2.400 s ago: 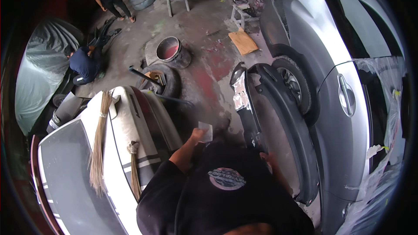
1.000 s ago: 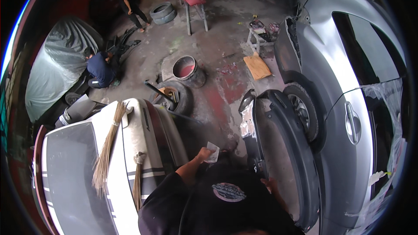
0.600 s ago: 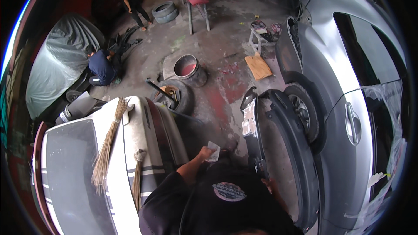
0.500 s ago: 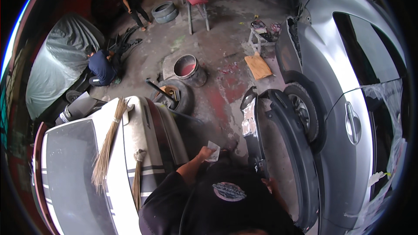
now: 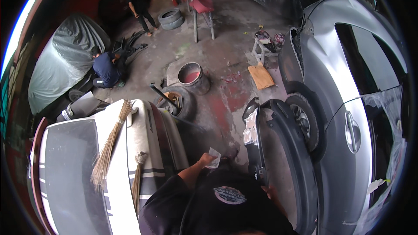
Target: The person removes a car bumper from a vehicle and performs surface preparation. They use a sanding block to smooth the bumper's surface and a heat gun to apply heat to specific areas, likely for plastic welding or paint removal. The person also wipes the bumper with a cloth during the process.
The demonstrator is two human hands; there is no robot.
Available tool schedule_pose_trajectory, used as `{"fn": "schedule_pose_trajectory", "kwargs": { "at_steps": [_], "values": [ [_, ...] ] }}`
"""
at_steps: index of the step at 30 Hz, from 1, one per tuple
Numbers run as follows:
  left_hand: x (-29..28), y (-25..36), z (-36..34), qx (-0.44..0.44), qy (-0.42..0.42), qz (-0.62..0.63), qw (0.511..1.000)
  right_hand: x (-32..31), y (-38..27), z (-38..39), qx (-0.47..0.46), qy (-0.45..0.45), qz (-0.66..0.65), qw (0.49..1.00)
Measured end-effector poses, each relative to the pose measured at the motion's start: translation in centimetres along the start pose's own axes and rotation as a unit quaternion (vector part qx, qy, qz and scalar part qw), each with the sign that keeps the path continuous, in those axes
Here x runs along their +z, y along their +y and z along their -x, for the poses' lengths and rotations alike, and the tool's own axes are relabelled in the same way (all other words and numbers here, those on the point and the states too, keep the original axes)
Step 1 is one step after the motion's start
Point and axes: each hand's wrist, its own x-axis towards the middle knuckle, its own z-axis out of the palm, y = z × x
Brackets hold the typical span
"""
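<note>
White, flat sheet (image 5: 215,158) — pinched in left hand (image 5: 205,159); right hand (image 5: 269,191) apart — grip unclear.

left grip (image 5: 206,160) holds pale sheet (image 5: 214,158); right grip (image 5: 269,191) near dark bumper (image 5: 298,165), beside silver car (image 5: 337,100).

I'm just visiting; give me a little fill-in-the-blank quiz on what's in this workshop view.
1. The left hand holds a pale sheet, while the ____ hand is near the bumper.
2. The white car bears ____ brooms.
3. Beside the bucket lies a black rubber ____.

Missing words: right; two; tire.
</note>
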Motion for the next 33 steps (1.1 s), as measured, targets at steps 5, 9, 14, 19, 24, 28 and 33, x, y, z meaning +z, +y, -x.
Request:
{"fn": "schedule_pose_trajectory", "kwargs": {
  "at_steps": [5, 9, 14, 19, 24, 28, 33],
  "values": [
    [-0.3, 0.6, 1.3, 0.001, 0.009, -0.039, 0.999, 0.2, -0.2, 0.2, -0.067, 0.041, 0.06, 0.995],
    [-0.3, 1.8, 2.0, 0.002, 0.012, -0.058, 0.998, -0.3, -1.4, 0.8, -0.009, 0.027, 0.08, 0.996],
    [-0.6, 1.1, 1.5, 0.012, 0.008, -0.061, 0.998, 0.0, -1.4, 0.9, -0.021, 0.011, 0.032, 0.999],
    [-0.5, 0.0, 0.2, 0.019, -0.004, -0.048, 0.999, 2.3, 4.2, -2.5, -0.071, 0.054, 0.112, 0.99],
    [-0.3, 0.4, 0.8, 0.013, 0.004, -0.065, 0.998, 2.8, 5.9, -3.1, -0.069, 0.063, 0.078, 0.993],
    [-0.5, 0.5, -0.2, 0.018, -0.034, -0.082, 0.996, 3.0, 7.4, -3.8, -0.05, 0.021, -0.06, 0.997],
    [-0.3, -0.7, -0.5, 0.034, -0.011, -0.066, 0.997, 1.4, 1.8, -0.6, -0.029, 0.03, 0.054, 0.998]
  ]
}}
